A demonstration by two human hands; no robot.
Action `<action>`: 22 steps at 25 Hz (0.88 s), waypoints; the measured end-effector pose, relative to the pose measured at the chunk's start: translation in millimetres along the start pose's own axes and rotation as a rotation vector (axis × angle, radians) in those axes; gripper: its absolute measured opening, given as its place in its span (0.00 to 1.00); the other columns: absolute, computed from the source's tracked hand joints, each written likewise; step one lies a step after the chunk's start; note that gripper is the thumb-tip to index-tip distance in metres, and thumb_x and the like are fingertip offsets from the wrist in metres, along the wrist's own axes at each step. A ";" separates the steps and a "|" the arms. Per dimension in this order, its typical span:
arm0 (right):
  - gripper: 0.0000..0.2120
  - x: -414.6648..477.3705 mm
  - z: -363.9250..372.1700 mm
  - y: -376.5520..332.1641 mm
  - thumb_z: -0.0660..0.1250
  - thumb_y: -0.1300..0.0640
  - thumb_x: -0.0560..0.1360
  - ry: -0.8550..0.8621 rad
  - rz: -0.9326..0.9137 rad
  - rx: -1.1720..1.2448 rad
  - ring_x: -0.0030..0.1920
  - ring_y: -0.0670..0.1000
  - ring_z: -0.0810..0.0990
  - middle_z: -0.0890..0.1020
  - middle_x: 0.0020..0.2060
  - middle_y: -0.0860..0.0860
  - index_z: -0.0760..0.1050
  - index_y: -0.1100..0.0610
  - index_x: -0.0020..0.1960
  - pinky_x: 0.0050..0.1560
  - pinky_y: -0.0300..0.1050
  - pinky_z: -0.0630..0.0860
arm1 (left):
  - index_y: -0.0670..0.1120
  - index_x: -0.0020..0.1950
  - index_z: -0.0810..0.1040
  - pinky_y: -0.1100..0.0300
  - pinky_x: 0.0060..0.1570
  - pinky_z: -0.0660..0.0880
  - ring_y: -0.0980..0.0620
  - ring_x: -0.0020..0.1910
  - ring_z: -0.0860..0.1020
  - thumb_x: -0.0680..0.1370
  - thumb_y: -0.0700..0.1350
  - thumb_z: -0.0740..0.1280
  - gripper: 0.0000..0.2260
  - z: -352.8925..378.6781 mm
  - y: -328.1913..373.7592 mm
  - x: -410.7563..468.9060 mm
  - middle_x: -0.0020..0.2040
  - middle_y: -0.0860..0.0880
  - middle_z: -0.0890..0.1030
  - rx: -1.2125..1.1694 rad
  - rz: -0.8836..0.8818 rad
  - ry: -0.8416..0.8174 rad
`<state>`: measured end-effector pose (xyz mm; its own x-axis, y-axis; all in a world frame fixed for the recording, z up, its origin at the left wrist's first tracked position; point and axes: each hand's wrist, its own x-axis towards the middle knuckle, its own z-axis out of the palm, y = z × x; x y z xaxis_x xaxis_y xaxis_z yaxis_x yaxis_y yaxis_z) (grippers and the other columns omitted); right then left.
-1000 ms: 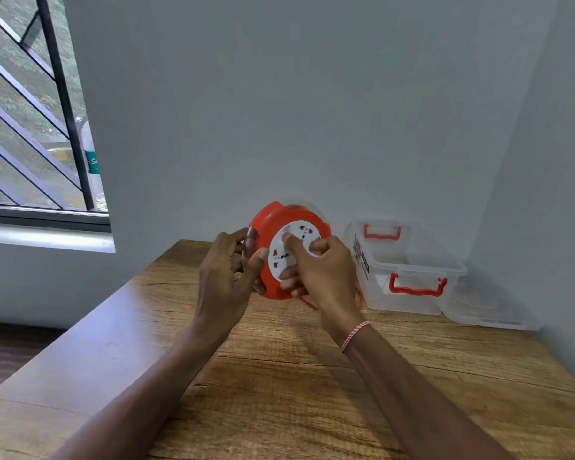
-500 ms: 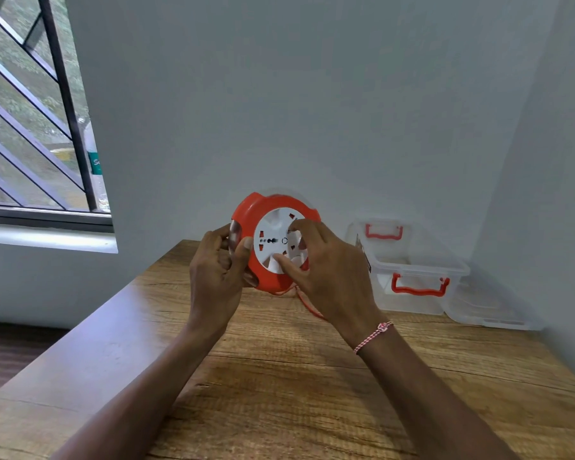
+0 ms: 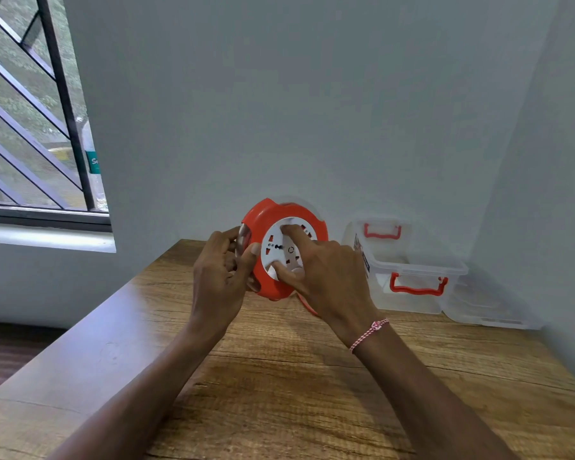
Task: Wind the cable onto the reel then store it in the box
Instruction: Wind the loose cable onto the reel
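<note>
An orange cable reel with a white socket face is held upright above the wooden table. My left hand grips the reel's left rim, thumb on the front edge. My right hand presses its fingers and thumb on the white face. A short piece of orange cable hangs below the reel, beside my right wrist. The clear box with red handles stands open at the back right by the wall.
The box's clear lid lies flat to the right of the box, in the corner. Walls close off the back and right sides. A barred window is at the left, and the table's left edge drops to the floor.
My right hand has turned on the white face, fingers shifting from the top to the right and lower part. The reel has tilted slightly and the view has shifted a little.
</note>
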<state>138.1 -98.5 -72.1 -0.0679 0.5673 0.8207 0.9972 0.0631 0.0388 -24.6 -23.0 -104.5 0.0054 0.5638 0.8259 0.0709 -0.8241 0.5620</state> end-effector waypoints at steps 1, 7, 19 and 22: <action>0.32 -0.7 0.5 -1.9 0.72 0.36 0.76 0.026 0.058 0.063 0.41 0.57 0.89 0.89 0.52 0.57 0.75 0.53 0.73 0.39 0.42 0.83 | 0.61 0.61 0.72 0.75 0.40 0.77 0.67 0.51 0.82 0.83 0.58 0.65 0.08 -0.5 -0.4 -0.4 0.53 0.53 0.81 0.011 0.014 -0.010; 0.25 7.9 1.1 -23.9 0.75 0.38 0.76 -0.013 0.904 0.940 0.30 0.48 0.87 0.89 0.48 0.56 0.75 0.54 0.62 0.23 0.34 0.75 | 0.56 0.62 0.73 0.76 0.42 0.76 0.68 0.51 0.80 0.82 0.63 0.63 0.15 4.7 0.8 -0.4 0.53 0.52 0.80 0.078 0.068 -0.007; 0.24 5.2 -11.0 9.0 0.71 0.39 0.79 0.013 0.044 0.080 0.43 0.54 0.89 0.89 0.54 0.52 0.77 0.50 0.69 0.44 0.50 0.87 | 0.56 0.65 0.74 0.73 0.41 0.79 0.63 0.51 0.84 0.81 0.64 0.64 0.17 -3.0 1.4 5.8 0.55 0.61 0.81 -0.046 -0.094 0.091; 0.30 4.2 -6.2 4.9 0.70 0.38 0.79 -0.019 -0.063 0.029 0.45 0.57 0.89 0.87 0.59 0.55 0.71 0.50 0.77 0.42 0.52 0.87 | 0.50 0.65 0.75 0.76 0.39 0.77 0.69 0.49 0.83 0.81 0.61 0.64 0.19 -0.8 3.9 4.8 0.53 0.61 0.81 -0.051 -0.073 0.089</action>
<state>142.9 -100.9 -64.9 -0.1313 0.5767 0.8063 0.9897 0.1231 0.0731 -25.0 -23.5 -98.3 -0.0871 0.6173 0.7819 0.0168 -0.7838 0.6208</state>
